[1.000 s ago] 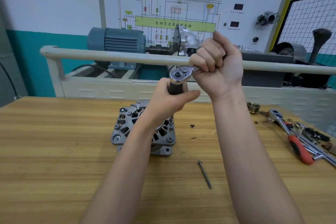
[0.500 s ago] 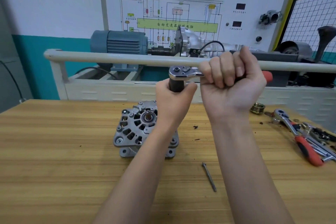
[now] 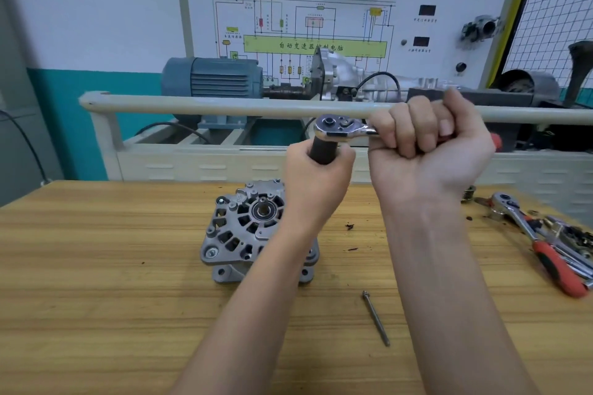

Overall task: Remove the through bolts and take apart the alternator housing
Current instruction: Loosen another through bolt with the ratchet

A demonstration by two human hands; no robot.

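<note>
Meanwhile, at a wooden table [image 3: 96, 298], a person works a ratchet wrench [image 3: 343, 128] over an alternator [image 3: 244, 231]. The right hand [image 3: 430, 151], raised with its knuckles up and forearm reaching in from below, is curled tight around the wrench's handle, a red tip showing past the fist. The left hand [image 3: 316, 176], just beside it, wraps a dark extension [image 3: 322, 151] that drops from the wrench head toward the alternator's housing, below that hand. A loose through bolt [image 3: 375, 317] lies on the table beneath the right forearm. Further right of the right hand lies a second ratchet [image 3: 542, 247] with a red grip. Behind both hands, a wall panel's green strip [image 3: 314, 46] carries Chinese characters, too soft to read reliably.
</note>
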